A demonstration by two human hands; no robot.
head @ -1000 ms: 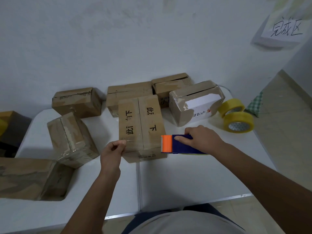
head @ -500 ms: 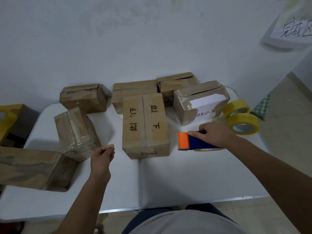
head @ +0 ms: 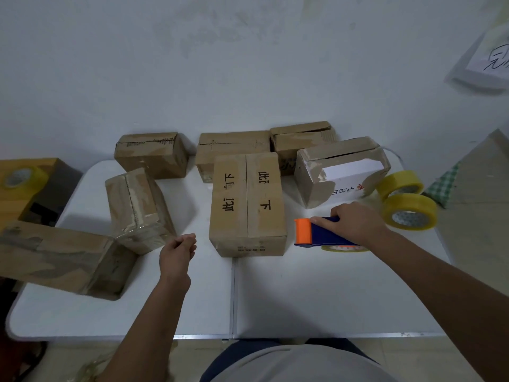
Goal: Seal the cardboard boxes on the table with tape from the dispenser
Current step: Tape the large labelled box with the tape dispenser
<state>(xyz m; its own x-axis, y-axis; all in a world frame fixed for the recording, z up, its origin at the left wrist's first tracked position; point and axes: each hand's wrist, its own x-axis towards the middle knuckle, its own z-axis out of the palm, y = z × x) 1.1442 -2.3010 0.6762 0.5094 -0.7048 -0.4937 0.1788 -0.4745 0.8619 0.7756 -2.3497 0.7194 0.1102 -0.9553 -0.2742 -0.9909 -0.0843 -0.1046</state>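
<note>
The scene is being lit dimly and evenly from above, with a bluish cast. Soft shadows are being thrown beside the cardboard boxes (head: 247,202) onto the white table (head: 316,293). Edges are being bent by wide-angle distortion; the left margin is being blurred.

On the middle box (head: 247,202) I read handwritten "下"; the other characters and the wall paper (head: 491,55) stay unclear to me.

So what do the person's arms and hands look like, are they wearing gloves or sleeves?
No gloves and no sleeves that show. Both forearms are bare all the way to the bottom of the picture. The left hand and the right hand are bare too, with no watch, ring or bracelet in sight. Lower down you can see a light grey top and dark blue trousers.
</note>
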